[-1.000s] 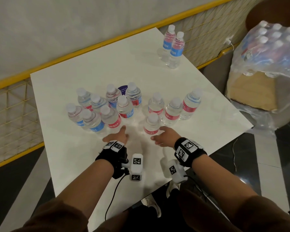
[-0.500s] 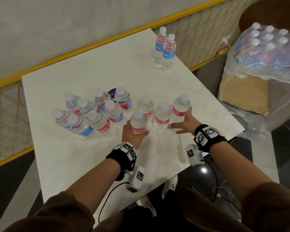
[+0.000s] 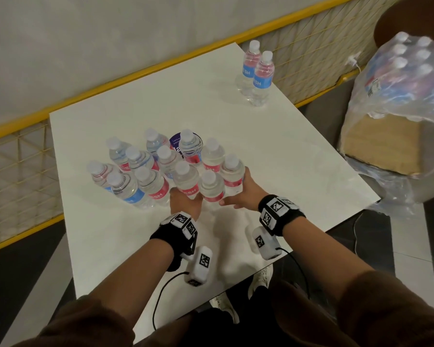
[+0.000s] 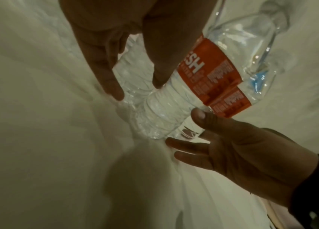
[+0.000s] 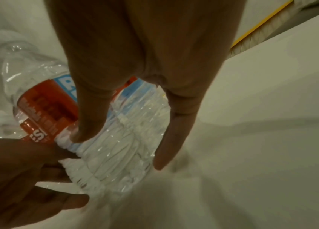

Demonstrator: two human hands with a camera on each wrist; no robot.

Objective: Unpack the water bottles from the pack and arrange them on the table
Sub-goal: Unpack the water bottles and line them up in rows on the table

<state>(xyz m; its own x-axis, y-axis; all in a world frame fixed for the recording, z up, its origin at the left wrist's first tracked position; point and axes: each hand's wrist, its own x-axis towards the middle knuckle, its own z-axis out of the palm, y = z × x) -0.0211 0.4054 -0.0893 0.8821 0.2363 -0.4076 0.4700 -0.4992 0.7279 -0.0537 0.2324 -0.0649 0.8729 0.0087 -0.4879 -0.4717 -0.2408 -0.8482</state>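
Water bottles (image 3: 161, 171): huddle near table (image 3: 298, 159) centre, now tighter | left hand (image 3: 183, 204): fingers extended, pressing a red-label bottle (image 4: 174, 100) inward | right hand (image 3: 246, 194): likewise, herding two bottles leftward | far corner: two bottles (image 3: 257, 73) | pack (image 3: 398, 96): off-table, unemptied.

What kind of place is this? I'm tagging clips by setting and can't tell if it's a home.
Probably a cafe or canteen seating area, not a home: a white table beside a yellow mesh railing, a round printed sticker on the tabletop, and a shrink-wrapped bottle pack nearby.
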